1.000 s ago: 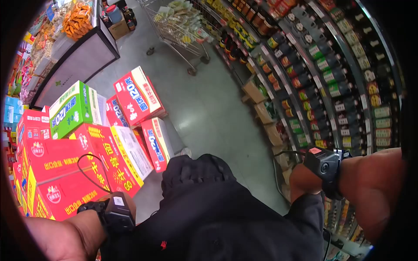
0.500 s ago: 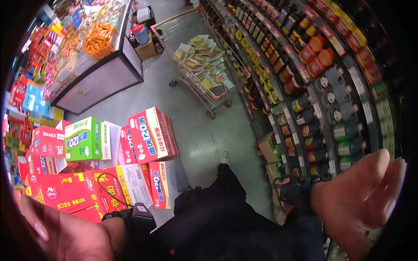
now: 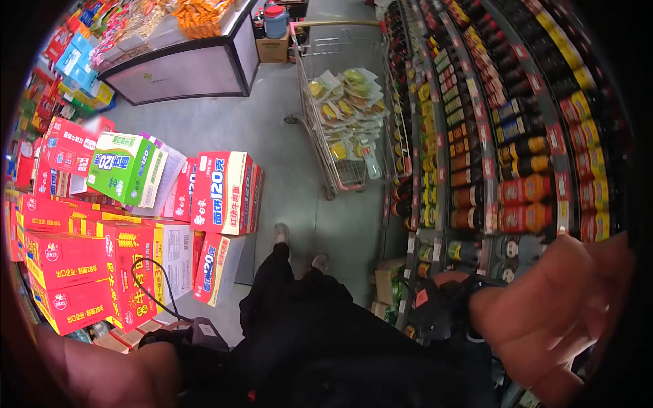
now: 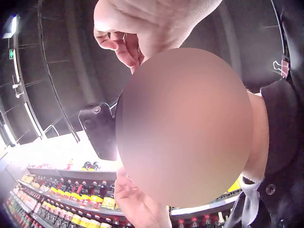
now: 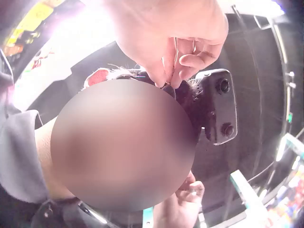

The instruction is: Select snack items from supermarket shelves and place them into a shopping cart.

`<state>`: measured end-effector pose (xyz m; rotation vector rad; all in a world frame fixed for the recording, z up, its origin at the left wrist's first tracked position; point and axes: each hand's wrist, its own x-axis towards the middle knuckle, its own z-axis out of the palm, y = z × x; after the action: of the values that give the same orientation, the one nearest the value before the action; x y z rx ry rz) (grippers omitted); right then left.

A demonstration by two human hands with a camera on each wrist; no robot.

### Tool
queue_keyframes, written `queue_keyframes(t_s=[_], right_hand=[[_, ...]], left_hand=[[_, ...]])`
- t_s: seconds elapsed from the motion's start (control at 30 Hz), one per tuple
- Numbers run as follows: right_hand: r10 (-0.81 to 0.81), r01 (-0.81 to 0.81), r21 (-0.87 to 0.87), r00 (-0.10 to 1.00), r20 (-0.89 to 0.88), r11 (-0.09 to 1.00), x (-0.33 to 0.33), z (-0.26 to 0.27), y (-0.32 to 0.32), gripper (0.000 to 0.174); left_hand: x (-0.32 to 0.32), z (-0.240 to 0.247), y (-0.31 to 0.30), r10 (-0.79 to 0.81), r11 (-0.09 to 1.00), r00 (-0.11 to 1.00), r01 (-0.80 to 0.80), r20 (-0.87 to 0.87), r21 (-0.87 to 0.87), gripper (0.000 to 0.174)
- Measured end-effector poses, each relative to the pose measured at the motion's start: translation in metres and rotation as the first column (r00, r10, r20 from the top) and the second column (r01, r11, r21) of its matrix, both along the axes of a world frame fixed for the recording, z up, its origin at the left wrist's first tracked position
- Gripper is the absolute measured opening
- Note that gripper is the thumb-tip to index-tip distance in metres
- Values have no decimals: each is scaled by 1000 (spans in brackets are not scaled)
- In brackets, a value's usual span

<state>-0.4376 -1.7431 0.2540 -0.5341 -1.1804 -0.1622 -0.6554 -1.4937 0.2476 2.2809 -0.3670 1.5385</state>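
A person stands in a shop aisle, seen from the head and from both wrists, with both hands raised to the sides of the head. The thing being handled appears to be a black head-worn device [image 4: 98, 130], which juts out in front of the face.

The right hand [image 5: 173, 26] is bent at the head's edge, its thumb and fingertips drawn together beside dark hair; whether they pinch a strap cannot be told. The left hand [image 4: 159, 23] has curled fingers at the opposite side, their tips partly hidden by a blurred area, so its hold is unclear too.

The step in hand looks like handling or steadying the device. From here, a next move would call for both hands working evenly, fingertips clear of hair, so that the device sits level.

Below, to the person's left, red cartons [image 3: 71, 255] are stacked, with a green carton [image 3: 115, 170] at the pile's far side. Ahead, a shopping cart [image 3: 337, 23] holds wrapped packets [image 3: 347, 102] between its wire sides. Shelves of bottles [image 3: 466, 177] line the right edge of the floor [image 3: 272, 129].
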Motion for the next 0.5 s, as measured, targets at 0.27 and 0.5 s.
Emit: queue_keyframes(t_s=[0.27, 0.5], right_hand=[[308, -259, -406, 949, 60, 877, 75, 25, 109, 41], [-410, 231, -758, 911, -53, 610, 173, -61, 288, 37]], left_hand=[[7, -36, 140, 544, 836, 839, -544, -24, -72, 45], [136, -98, 247, 41, 664, 954, -247, -296, -705, 27]])
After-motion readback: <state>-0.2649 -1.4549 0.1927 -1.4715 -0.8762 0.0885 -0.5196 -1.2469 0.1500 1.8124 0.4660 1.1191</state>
